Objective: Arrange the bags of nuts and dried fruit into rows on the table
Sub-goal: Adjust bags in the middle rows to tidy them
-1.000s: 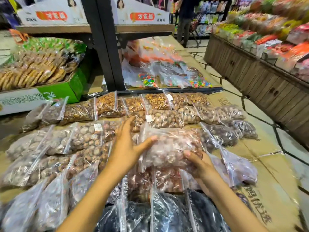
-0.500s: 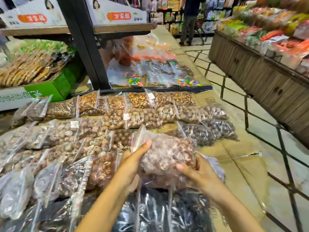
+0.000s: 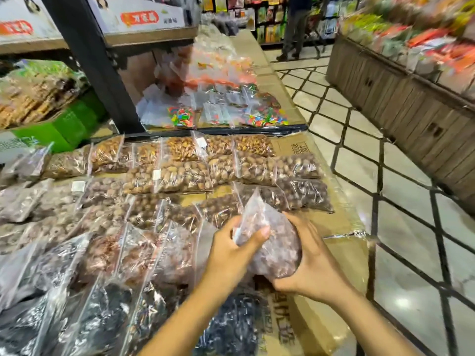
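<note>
Cradling the bag (image 3: pixel 272 247) over the desk's (image 3: pixel 341 224) near right side, I grip it with both hands, fingers curled round: left hand (image 3: pixel 226 255) on its side, right hand (image 3: pixel 311 268) beneath. Soft, lumpy, slick film, I judge, so support underneath suits. Beyond lie the rows (image 3: pixel 185 176).
</note>
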